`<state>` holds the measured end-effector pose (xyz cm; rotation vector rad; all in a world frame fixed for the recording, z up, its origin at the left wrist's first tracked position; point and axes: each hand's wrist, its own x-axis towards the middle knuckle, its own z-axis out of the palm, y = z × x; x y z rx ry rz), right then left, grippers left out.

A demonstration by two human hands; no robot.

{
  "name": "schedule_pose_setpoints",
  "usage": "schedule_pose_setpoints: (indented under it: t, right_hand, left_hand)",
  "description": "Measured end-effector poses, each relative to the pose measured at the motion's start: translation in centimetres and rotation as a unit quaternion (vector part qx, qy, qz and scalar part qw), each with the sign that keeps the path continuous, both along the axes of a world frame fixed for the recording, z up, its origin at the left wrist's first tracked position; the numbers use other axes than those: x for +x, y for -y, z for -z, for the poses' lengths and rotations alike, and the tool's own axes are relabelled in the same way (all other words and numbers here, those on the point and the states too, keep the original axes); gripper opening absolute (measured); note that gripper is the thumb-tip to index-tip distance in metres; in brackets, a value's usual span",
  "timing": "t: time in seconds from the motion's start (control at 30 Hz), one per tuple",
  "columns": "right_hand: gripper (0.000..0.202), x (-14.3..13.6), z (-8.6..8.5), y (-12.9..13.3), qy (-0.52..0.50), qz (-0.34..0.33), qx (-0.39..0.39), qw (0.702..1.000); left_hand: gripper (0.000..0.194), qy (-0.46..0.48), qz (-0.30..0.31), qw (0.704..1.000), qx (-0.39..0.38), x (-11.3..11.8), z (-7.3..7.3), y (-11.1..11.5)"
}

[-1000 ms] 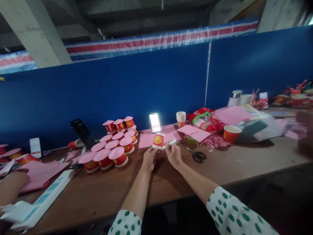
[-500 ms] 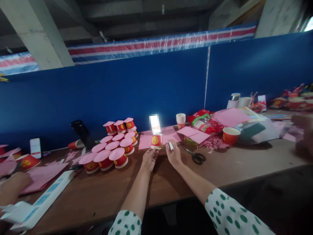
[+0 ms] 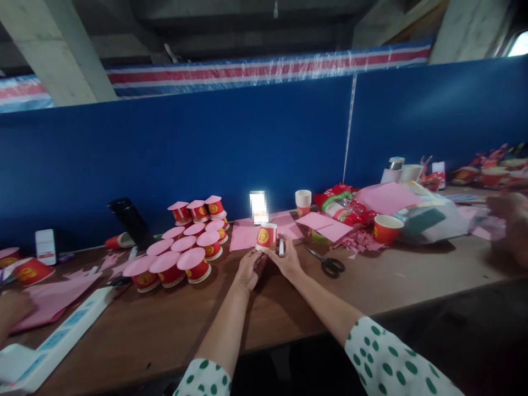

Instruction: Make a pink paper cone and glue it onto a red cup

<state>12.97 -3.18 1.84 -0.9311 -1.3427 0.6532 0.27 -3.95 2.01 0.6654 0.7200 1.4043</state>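
A red paper cup (image 3: 266, 236) with a gold emblem stands upside down, its pale rim held by my left hand (image 3: 251, 269). My right hand (image 3: 289, 259) holds a white stick-shaped item (image 3: 281, 245), perhaps a glue stick, and its fingers touch the cup's right side. Behind the cup lie pink paper sheets (image 3: 244, 234) and a bright phone-like screen (image 3: 259, 208). To the left, several upturned red cups with pink paper discs on top (image 3: 192, 259) stand in rows, some stacked. Black scissors (image 3: 331, 267) lie right of my right hand.
On the brown table (image 3: 284, 313) are a white power strip (image 3: 66, 335), a black bottle (image 3: 131, 221), a red cup (image 3: 388, 230), a red package (image 3: 336, 203), pink scraps (image 3: 362, 242) and a plastic bag (image 3: 437, 220). Other people's hands show at both edges. A blue partition (image 3: 231, 143) stands behind.
My right hand has moved left onto the cup, with the white item more upright. The cup is raised slightly and tilted. The view has shifted a little to the right.
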Motion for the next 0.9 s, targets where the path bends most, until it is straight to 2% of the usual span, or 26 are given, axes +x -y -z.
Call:
schedule_pose_setpoints:
  t: [0.2,0.4,0.63,0.9]
  right_hand:
    - [0.059,0.0,0.0,-0.3,-0.069,-0.005,-0.049,0.996]
    - [0.067,0.0,-0.1,-0.5,-0.157,-0.079,-0.065,0.982]
    - [0.059,0.4,-0.6,-1.6,-0.205,-0.039,-0.12,0.971]
    - [0.051,1.2,-1.6,-4.3,-0.231,-0.045,-0.169,0.957]
  left_hand:
    - [0.013,0.009,0.01,1.0,-0.014,0.6,0.2,-0.2]
    - [0.01,0.059,-0.017,0.997,-0.036,1.0,-0.7,0.2]
    - [0.01,0.082,-0.065,0.993,-0.056,1.2,-2.3,0.7]
    - [0.009,0.097,-0.07,0.987,-0.104,1.7,-2.5,0.3]
